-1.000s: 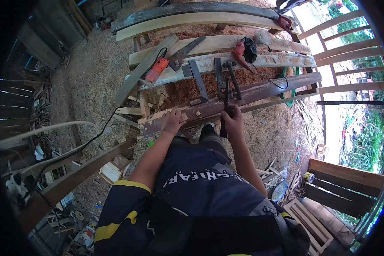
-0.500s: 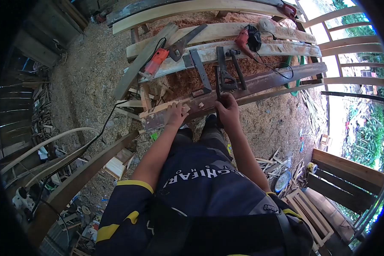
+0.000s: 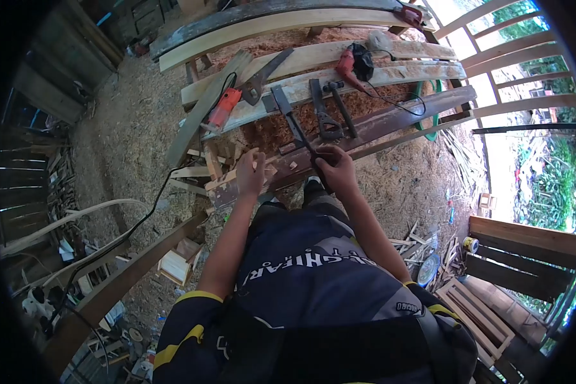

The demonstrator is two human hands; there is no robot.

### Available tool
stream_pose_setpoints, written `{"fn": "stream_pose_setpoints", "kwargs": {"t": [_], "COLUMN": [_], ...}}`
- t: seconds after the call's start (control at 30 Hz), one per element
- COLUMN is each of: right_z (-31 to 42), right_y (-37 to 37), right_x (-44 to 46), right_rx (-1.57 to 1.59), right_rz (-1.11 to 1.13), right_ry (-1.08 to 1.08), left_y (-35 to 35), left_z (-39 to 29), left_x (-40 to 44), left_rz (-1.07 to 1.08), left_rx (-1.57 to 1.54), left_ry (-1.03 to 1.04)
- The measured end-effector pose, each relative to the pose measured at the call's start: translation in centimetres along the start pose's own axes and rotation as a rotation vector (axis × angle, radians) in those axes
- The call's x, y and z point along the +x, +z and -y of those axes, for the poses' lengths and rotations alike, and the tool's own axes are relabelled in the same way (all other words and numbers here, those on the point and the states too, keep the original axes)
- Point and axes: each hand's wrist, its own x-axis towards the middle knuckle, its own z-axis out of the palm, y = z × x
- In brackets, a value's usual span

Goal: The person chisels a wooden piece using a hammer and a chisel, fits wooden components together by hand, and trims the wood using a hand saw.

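My right hand (image 3: 338,171) is closed around a long, thin, dark chisel-like tool (image 3: 301,136), whose far end points up and left over the brown beam (image 3: 390,125). My left hand (image 3: 251,176) is raised just above the beam's left end, fingers apart, beside a pale strip of wood (image 3: 224,184). A small wood chip (image 3: 293,165) lies on the beam between my hands. Beyond the right hand are a metal square (image 3: 281,101), a dark tool with a saw-like handle (image 3: 328,126) and a hammer (image 3: 342,110).
An orange power tool (image 3: 224,107), a handsaw (image 3: 262,80) and a red power tool (image 3: 347,65) rest on planks farther back. A black cable (image 3: 153,201) runs down the left side. Sawdust and offcuts cover the ground; a slatted wooden frame (image 3: 477,320) stands at lower right.
My left hand has lifted off the pale wood and moved slightly left. The dark tool in my right hand has tilted to the left. The view has shifted a little.
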Motion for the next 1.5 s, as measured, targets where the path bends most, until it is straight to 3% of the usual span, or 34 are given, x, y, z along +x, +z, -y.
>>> {"fn": "stream_pose_setpoints", "kwargs": {"t": [0.2,0.4,0.5,0.53,0.6,0.67,0.83,1.03,1.13,1.2,1.3,1.4,1.5], "right_z": [0.6,-1.2,-2.0,-2.0,-4.0,-7.3,-13.5,-19.0,-21.3,-22.7,-21.4,-21.4,-22.4], "right_y": [-1.8,-6.3,-9.6,-10.9,-13.9,-17.2,-22.5,-23.6,-23.7,-22.6,-20.5,-19.6,-19.3], "right_x": [-0.1,4.0,7.5,8.7,12.2,16.0,23.4,30.8,33.6,35.1,36.2,35.9,36.6], "right_rx": [0.073,0.128,0.218,0.272,0.071,-0.115,-0.472,-0.845,-0.832,-1.083,-1.001,-0.890,-0.916], "right_rz": [0.033,0.176,0.265,0.287,0.294,0.288,0.277,0.338,0.495,0.528,0.592,0.432,0.448], "right_ry": [0.000,-0.084,0.038,0.102,0.158,0.159,0.139,0.094,0.123,0.080,0.184,0.180,0.129], "left_y": [4.4,8.4,9.6,10.7,12.6,13.5,19.0,23.5,23.5,23.0,22.2,22.3,22.4], "left_z": [-8.6,-14.5,-17.2,-16.1,-13.1,-15.8,-17.4,-16.7,-16.0,-16.1,-15.8,-15.6,-15.2], "left_x": [2.8,4.1,4.5,5.3,7.4,7.9,9.7,9.6,7.7,7.0,4.5,2.8,1.8], "left_rz": [0.297,0.133,0.008,-0.052,-0.157,-0.299,-0.393,-0.543,-0.618,-0.682,-0.791,-0.899,-0.943], "left_rx": [-0.655,-0.935,-1.456,-1.456,-1.456,-1.445,-1.495,-1.382,-1.331,-1.308,-1.270,-1.280,-1.308], "left_ry": [0.031,-0.088,-0.330,-0.307,-0.265,-0.333,-0.313,-0.267,-0.237,-0.246,-0.237,-0.341,-0.322]}}
